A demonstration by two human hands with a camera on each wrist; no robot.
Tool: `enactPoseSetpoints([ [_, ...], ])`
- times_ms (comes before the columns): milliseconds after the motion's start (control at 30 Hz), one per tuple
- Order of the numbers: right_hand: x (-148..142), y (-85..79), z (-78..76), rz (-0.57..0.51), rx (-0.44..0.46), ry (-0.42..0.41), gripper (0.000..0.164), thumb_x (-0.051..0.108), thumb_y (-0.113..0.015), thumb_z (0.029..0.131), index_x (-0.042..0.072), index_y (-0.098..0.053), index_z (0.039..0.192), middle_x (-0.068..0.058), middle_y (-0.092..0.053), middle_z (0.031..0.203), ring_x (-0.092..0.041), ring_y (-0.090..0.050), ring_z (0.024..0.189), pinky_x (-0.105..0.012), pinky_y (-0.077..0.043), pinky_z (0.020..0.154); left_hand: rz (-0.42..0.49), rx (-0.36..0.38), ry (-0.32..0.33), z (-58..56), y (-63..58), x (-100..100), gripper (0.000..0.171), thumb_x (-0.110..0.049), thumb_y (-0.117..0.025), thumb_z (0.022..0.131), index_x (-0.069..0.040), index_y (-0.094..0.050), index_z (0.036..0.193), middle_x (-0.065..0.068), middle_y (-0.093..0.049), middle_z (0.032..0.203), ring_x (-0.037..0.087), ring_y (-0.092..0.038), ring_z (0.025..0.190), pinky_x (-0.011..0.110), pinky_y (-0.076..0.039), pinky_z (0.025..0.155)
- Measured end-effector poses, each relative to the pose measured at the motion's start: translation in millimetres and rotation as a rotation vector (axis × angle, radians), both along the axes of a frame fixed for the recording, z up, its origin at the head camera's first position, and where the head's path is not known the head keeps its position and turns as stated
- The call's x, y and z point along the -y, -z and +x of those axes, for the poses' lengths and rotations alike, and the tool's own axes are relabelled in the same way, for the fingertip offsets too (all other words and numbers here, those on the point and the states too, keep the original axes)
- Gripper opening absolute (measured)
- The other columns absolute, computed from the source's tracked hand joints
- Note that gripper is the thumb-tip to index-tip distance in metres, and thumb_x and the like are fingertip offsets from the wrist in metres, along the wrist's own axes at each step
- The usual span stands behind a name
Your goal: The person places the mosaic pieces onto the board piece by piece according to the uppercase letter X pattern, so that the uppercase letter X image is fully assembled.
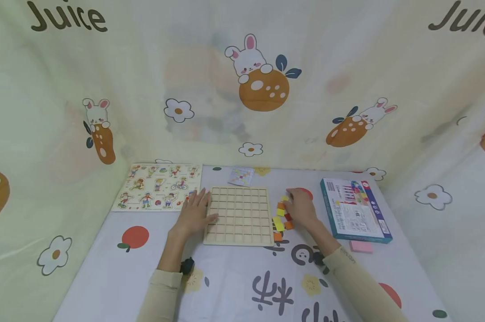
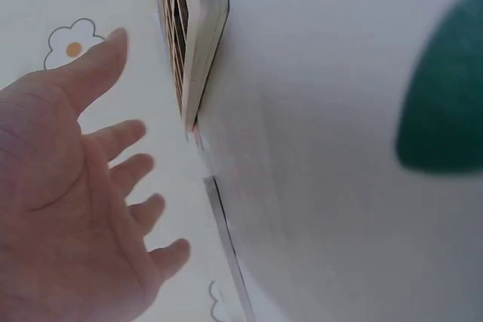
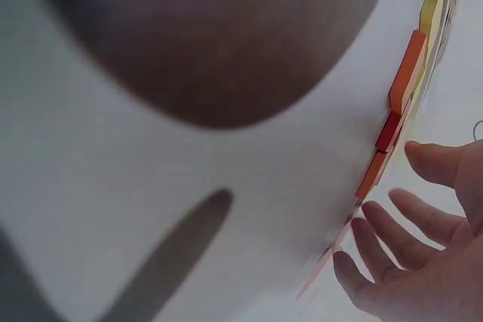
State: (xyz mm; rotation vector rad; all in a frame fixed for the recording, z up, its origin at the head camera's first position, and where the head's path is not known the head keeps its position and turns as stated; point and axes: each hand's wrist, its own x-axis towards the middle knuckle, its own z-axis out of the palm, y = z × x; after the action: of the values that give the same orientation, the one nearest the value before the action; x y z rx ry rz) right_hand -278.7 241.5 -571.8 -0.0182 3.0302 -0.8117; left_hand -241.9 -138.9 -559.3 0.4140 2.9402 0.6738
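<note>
A square wooden grid board point(image 1: 239, 214) lies in the middle of the table, its cells bare. My left hand point(image 1: 194, 213) rests at its left side, fingers extended and thumb over the edge. In the left wrist view this hand point(image 2: 68, 194) has spread fingers beside the board's side point(image 2: 204, 35). Right of the board is a loose cluster of yellow tiles point(image 1: 279, 224), orange tiles point(image 1: 278, 236) and a dark red tile point(image 1: 288, 217). My right hand point(image 1: 302, 209) is at the cluster's far end, fingertips close to a yellow tile. Its fingers look loosely bent in the right wrist view.
A picture board of small figures point(image 1: 158, 185) lies back left. Behind the grid is a small printed pattern card point(image 1: 241, 176). A flat box point(image 1: 356, 210) sits at right, with a pink block point(image 1: 361, 247) by its near edge. Printed curtains surround the table.
</note>
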Motion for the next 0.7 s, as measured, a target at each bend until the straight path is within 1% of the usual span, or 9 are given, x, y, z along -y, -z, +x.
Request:
enactPoseSetpoints([
  [133, -1, -2.6, -4.4, 0.030, 0.002, 0.029, 0.044, 0.020, -0.072, 0.098, 0.001, -0.064, 0.138, -0.019, -0.063, 0.136, -0.037, -0.057, 0.127, -0.055, -0.047, 0.113, -0.040, 0.118, 0.021, -0.5, 2.3, 1, 0.098, -0.054, -0.071, 0.093, -0.008, -0.026, 0.166, 0.012, -0.013, 0.175, 0.044, -0.002, 0.160, 0.068, -0.009, 0.126],
  [233, -1, -6.3, -7.1, 0.011, 0.012, 0.040, 0.034, 0.018, -0.073, 0.098, 0.002, -0.070, 0.128, -0.018, -0.065, 0.127, -0.035, -0.059, 0.119, -0.052, -0.051, 0.109, -0.047, 0.153, 0.031, 0.9, -0.6, 2, 0.104, -0.057, -0.077, 0.087, -0.009, -0.028, 0.165, 0.012, -0.019, 0.174, 0.045, -0.004, 0.159, 0.067, -0.009, 0.127],
  [367, 0, -10.6, -10.3, -0.024, 0.028, 0.053, 0.026, 0.017, -0.074, 0.097, 0.005, -0.074, 0.119, -0.014, -0.067, 0.118, -0.031, -0.059, 0.108, -0.048, -0.056, 0.100, -0.041, 0.161, 0.038, 2.4, -8.4, 2, 0.115, -0.057, -0.087, 0.077, -0.010, -0.031, 0.165, 0.012, -0.024, 0.172, 0.045, -0.006, 0.159, 0.066, -0.009, 0.127],
  [467, 0, -11.6, -11.4, -0.037, 0.022, 0.057, 0.022, 0.016, -0.074, 0.096, 0.007, -0.074, 0.116, -0.012, -0.068, 0.113, -0.029, -0.059, 0.102, -0.046, -0.057, 0.093, -0.056, 0.168, 0.050, 2.8, -12.8, 2, 0.124, -0.058, -0.092, 0.068, -0.011, -0.031, 0.165, 0.010, -0.022, 0.173, 0.045, -0.006, 0.159, 0.066, -0.009, 0.127],
  [567, 1, -12.2, -10.2, -0.079, -0.014, 0.055, 0.017, 0.014, -0.074, 0.095, 0.009, -0.074, 0.112, -0.011, -0.070, 0.110, -0.029, -0.061, 0.100, -0.045, -0.057, 0.091, -0.072, 0.168, 0.063, 3.7, -15.0, 3, 0.131, -0.058, -0.096, 0.062, -0.011, -0.030, 0.165, 0.009, -0.022, 0.173, 0.046, -0.007, 0.159, 0.067, -0.010, 0.126],
  [700, -1, -10.3, -8.5, -0.151, -0.064, 0.059, 0.014, 0.013, -0.074, 0.095, 0.011, -0.076, 0.109, -0.009, -0.073, 0.107, -0.028, -0.065, 0.099, -0.043, -0.058, 0.088, -0.090, 0.178, 0.075, 5.8, -15.5, 4, 0.136, -0.058, -0.097, 0.057, -0.011, -0.029, 0.165, 0.010, -0.024, 0.172, 0.045, -0.009, 0.159, 0.068, -0.011, 0.126],
])
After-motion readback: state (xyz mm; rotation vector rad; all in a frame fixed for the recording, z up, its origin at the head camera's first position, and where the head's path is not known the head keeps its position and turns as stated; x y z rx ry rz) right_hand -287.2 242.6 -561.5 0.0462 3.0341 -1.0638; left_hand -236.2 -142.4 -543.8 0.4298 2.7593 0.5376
